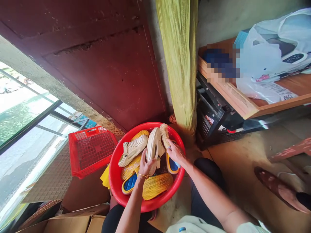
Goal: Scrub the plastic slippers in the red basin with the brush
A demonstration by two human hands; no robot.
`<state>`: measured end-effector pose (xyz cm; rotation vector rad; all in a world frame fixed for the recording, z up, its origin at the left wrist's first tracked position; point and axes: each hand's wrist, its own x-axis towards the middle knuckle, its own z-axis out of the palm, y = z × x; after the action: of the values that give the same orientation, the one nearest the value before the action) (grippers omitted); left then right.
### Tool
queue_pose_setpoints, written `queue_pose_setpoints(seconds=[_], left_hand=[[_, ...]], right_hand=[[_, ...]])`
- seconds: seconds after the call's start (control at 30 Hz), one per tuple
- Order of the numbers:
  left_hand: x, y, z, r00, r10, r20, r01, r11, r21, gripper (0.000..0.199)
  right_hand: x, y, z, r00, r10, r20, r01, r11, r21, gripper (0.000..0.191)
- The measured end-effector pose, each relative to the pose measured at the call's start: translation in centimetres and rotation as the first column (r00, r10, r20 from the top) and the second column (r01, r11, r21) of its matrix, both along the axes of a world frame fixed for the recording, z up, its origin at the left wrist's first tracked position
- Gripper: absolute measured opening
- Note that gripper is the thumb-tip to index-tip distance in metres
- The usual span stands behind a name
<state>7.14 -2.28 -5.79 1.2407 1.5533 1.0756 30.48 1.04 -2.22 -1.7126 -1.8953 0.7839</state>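
Note:
My left hand (148, 164) is closed around the heel end of a cream clog (154, 142), holding it over a round red basin (113, 181). In my right hand (175, 153) is a scrubbing brush (164, 135) with pale bristles, right beside the clog's toe end. A second cream clog (134, 149) lies in the basin at the left. Around them are yellow slippers, among them one with its sole up (157, 186) and one with a blue footbed (130, 181). My fingers partly hide the held clog's heel.
A red plastic crate (93, 152) stands left of the basin, with cardboard boxes (68, 225) below. A maroon door (104, 71) and yellow curtain (178, 64) rise behind. At right, a wooden tray-like table (250, 108) bears plastic bags (269, 58); another person's foot (289, 194) shows.

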Motion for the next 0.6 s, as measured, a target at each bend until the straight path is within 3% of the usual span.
queue_pose_setpoints(seconds=[0.13, 0.3, 0.47, 0.6], left_hand=[[-1.4, -1.1, 2.1, 0.971, -0.029, 0.238, 0.054, 0.994, -0.100, 0.091], [-2.8, -1.6, 3.2, 0.895, 0.108, 0.432, -0.015, 0.977, -0.213, 0.076], [-3.9, -1.1, 3.9, 0.850, 0.211, 0.483, -0.163, 0.977, -0.140, 0.061], [-4.1, -0.5, 4.4, 0.880, 0.228, 0.418, -0.242, 0.970, -0.019, 0.063]], right_hand=[[-0.4, -0.2, 0.4, 0.999, -0.006, -0.054, 0.006, 1.000, -0.004, 0.069], [-0.5, -0.5, 0.8, 0.999, -0.003, -0.055, 0.001, 1.000, -0.029, 0.069], [0.0, -0.9, 1.5, 0.997, 0.013, -0.078, -0.018, 0.997, -0.072, 0.068], [0.3, -1.1, 1.7, 0.993, 0.035, -0.110, -0.040, 0.998, -0.045, 0.065]])
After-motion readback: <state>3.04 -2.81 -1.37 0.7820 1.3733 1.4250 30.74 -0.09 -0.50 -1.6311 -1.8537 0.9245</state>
